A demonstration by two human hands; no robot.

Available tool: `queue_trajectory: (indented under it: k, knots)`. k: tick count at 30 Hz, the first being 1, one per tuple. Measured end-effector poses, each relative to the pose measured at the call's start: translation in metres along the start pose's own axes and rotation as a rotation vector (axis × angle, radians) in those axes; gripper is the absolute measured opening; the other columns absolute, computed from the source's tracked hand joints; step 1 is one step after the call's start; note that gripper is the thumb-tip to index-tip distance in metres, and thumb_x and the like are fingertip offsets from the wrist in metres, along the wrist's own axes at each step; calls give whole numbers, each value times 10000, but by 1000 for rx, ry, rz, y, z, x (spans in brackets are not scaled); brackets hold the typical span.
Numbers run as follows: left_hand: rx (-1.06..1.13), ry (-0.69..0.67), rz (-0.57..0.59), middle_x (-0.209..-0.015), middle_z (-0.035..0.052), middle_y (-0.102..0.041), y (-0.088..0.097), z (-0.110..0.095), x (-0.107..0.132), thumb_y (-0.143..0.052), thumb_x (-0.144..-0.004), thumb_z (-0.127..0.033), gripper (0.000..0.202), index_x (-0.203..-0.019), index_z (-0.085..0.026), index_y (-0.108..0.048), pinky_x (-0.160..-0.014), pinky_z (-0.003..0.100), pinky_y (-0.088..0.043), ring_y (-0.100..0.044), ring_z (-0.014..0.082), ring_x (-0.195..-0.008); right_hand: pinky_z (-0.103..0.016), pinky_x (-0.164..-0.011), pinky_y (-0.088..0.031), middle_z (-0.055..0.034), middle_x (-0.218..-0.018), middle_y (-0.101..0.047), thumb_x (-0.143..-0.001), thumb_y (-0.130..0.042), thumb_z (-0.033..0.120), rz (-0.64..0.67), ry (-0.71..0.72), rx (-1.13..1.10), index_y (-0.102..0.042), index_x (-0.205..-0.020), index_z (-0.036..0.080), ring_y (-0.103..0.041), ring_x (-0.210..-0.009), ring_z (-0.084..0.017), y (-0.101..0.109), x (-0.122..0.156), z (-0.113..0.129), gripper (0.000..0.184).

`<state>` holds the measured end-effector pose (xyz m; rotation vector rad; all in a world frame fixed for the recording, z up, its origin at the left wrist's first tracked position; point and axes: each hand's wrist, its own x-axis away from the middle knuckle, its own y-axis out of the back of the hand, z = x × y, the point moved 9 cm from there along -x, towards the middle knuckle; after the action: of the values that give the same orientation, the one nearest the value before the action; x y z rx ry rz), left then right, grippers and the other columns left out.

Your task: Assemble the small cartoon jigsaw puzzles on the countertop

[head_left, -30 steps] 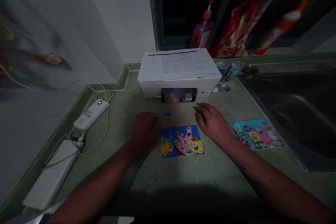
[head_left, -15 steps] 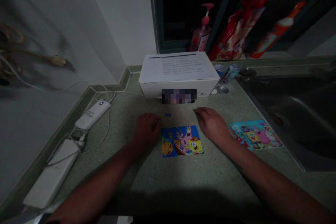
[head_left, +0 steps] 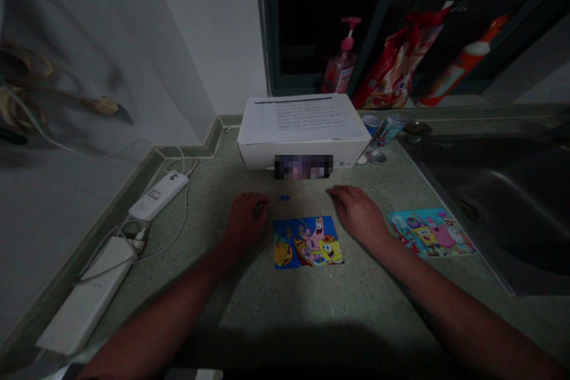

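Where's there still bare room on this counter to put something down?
The largest bare patch lies below the cartoon picture, between the forearms. A narrower one sits between the left hand and the white cable. It's crowded at the back, where the white box meets the drink cans, and in the left corner around the white chargers.

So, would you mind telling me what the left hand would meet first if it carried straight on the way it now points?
The left hand would most likely meet the small blue puzzle piece first, though depth is hard to judge in this dim view.
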<state>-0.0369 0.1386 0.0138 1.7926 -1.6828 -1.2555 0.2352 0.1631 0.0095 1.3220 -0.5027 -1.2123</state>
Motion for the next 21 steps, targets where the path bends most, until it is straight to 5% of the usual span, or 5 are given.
queue_trajectory:
  k: [21]
  knots:
    - [36, 2, 33, -1008, 75, -751, -7, -1, 4, -578, -938, -185, 183, -1032, -208, -733, -993, 448, -525, -690, 263, -1010, -506, -975, -546, -143, -1135, -757, -916, -486, 117, -76, -157, -161, -717, -1258, 172, -688, -1066, -322, 3, 6, -28, 416]
